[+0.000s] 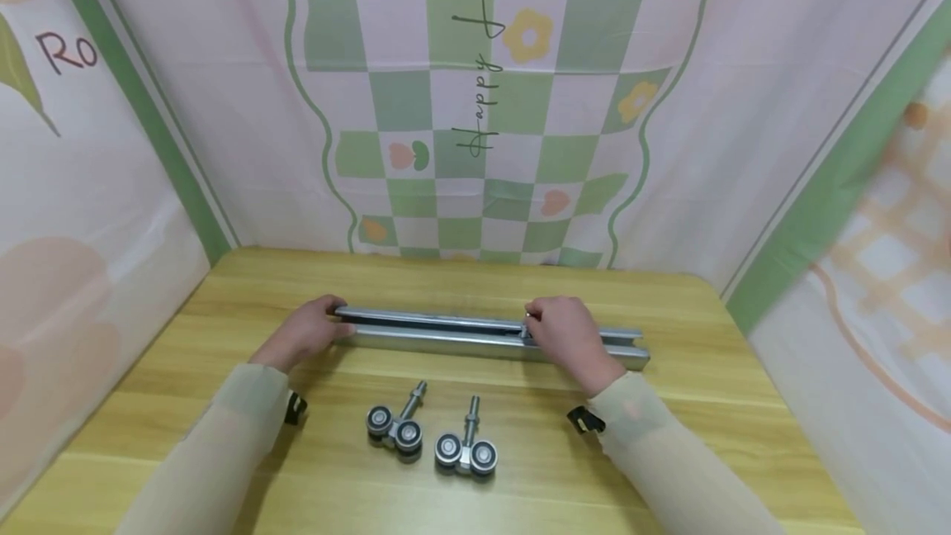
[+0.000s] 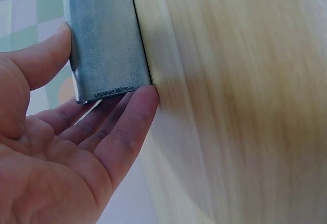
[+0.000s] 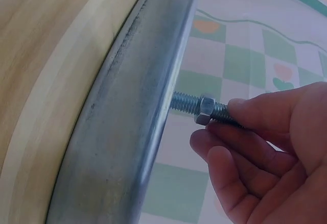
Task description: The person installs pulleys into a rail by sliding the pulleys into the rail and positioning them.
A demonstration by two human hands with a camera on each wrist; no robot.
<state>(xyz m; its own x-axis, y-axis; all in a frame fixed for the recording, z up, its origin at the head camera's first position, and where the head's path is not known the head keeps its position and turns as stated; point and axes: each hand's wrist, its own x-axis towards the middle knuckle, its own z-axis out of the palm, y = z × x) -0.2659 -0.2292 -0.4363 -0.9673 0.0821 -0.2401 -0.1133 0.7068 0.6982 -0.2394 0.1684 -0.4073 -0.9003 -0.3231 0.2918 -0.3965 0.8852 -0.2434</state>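
A silver metal rail (image 1: pixel 438 343) with an open slot along its top lies across the wooden table. At its left end, my left hand (image 1: pixel 306 330) holds it, the thumb (image 2: pixel 60 45) on the upper edge and the fingers round the end by the table. Over the right part of the rail, my right hand (image 1: pixel 568 338) pinches the tip of a threaded bolt (image 3: pixel 185 102). This bolt stands up out of the slot and carries a hex nut (image 3: pixel 206 110). Its lower part is hidden inside the rail.
Two roller trolleys, a left one (image 1: pixel 394 429) and a right one (image 1: pixel 466 452), lie in front of the rail, each with black-rimmed wheels and a threaded bolt. The table (image 1: pixel 669 477) meets a patterned cloth backdrop (image 1: pixel 475 106) behind and cloth walls at both sides.
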